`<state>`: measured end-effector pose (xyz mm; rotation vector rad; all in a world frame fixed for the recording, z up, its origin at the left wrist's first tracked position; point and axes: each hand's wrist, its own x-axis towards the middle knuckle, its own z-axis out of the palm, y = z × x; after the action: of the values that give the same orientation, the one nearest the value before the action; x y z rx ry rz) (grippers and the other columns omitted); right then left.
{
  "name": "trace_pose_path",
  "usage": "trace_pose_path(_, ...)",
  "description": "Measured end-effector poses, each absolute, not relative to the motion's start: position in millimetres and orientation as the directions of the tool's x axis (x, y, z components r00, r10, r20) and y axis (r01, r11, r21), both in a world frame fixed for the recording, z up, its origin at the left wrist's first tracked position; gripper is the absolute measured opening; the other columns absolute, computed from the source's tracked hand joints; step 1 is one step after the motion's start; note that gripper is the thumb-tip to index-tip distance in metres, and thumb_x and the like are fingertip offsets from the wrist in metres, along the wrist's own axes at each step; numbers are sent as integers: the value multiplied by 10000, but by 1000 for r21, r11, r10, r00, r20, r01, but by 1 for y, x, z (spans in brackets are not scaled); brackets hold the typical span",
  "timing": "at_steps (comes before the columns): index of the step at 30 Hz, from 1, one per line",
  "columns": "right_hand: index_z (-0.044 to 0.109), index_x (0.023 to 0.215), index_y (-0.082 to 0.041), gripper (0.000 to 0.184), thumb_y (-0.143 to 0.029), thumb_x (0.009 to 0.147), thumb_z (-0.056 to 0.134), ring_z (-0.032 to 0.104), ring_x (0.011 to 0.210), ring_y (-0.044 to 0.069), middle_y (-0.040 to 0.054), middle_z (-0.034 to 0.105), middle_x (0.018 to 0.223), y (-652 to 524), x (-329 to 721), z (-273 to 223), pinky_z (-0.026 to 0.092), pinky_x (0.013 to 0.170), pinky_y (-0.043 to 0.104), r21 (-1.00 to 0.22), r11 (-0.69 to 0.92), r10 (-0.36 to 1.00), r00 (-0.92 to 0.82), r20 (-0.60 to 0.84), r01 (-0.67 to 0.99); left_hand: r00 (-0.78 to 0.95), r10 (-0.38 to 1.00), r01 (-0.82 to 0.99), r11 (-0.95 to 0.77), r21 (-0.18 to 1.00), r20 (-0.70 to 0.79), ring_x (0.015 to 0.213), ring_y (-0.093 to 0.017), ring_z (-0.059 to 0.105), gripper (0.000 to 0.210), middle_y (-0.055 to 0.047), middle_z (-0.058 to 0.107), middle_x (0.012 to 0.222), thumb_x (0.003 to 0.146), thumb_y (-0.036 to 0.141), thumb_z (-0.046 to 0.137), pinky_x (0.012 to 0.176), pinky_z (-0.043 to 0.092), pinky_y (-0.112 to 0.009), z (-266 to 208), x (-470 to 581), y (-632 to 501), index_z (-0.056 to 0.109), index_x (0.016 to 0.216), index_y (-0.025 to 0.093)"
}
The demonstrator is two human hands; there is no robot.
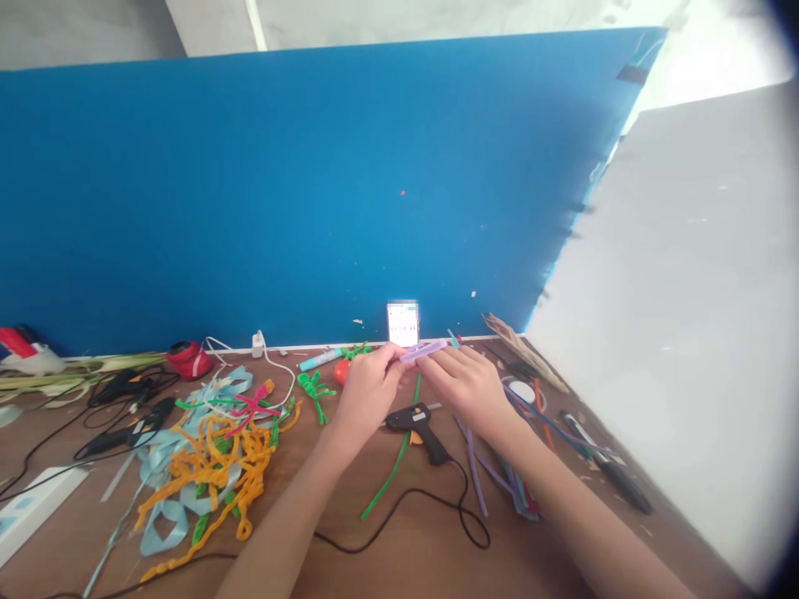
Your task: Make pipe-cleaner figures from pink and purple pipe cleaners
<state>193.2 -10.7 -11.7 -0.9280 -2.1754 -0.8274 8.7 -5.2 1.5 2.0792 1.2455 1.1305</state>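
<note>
A lilac pipe cleaner [425, 350] is pinched between my two hands above the back of the table. My left hand [373, 378] has its thumb and fingers closed on its left end. My right hand [467, 384] closes on it from the right; its fingertips are partly hidden. Just below the hands lies a black glue gun [428, 426], with a green pipe cleaner [392, 476] passing under it. Loose purple pipe cleaners [475, 472] lie under my right forearm. Left of my left hand is a green twisted pipe-cleaner figure [317, 395].
A phone [403, 323] with a lit screen leans on the blue panel [300, 183]. Orange pipe cleaners [218, 466] and light-blue ribbon [166, 532] tangle at left. A power strip [41, 507] is at the left edge. A black marker [617, 478] lies at right; the glue-gun cable [374, 541] loops in front.
</note>
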Motion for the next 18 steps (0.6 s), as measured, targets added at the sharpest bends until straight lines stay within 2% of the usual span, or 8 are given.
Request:
trace_pose_path(4, 662, 923, -159, 184, -137, 989, 492, 490, 657, 173, 18, 614, 701, -8, 194, -14, 275, 627, 331, 260, 604, 404, -571, 715, 753, 200, 931, 442, -364, 820, 306, 604, -145, 652, 238, 5, 673, 660, 941, 365, 524, 597, 476, -235, 0, 11, -5, 601, 791, 197)
trace_pose_path(7, 661, 879, -178, 214, -160, 993, 481, 499, 662, 169, 13, 609, 697, -5, 195, -15, 274, 620, 320, 156, 647, 463, -547, 698, 747, 211, 928, 457, -371, 808, 307, 614, -152, 661, 213, 1, 678, 659, 933, 344, 526, 614, 487, -244, -1, 12, -5, 601, 797, 199)
trace_pose_path(12, 665, 869, -179, 239, -172, 998, 463, 533, 671, 170, 25, 642, 721, -4, 199, -11, 296, 637, 314, 113, 655, 509, -547, 665, 747, 247, 906, 499, -422, 756, 343, 633, -155, 660, 195, -1, 687, 684, 937, 306, 509, 624, 485, -249, 2, 10, -2, 602, 800, 203)
trace_pose_path(14, 665, 864, -184, 249, -197, 1006, 461, 562, 694, 168, 28, 665, 741, -4, 202, -9, 325, 669, 307, 45, 665, 535, -517, 668, 746, 233, 908, 514, -419, 748, 349, 648, -156, 663, 190, -8, 698, 711, 933, 293, 506, 633, 489, -252, 5, 7, -1, 609, 803, 201)
trace_pose_path(18, 678, 895, -198, 248, -263, 1013, 470, 608, 754, 168, 32, 702, 804, -3, 211, -3, 374, 701, 299, -165, 669, 630, -435, 643, 725, 193, 928, 495, -374, 784, 320, 651, -142, 654, 198, -13, 702, 750, 927, 291, 509, 629, 490, -243, 14, -2, -1, 613, 791, 191)
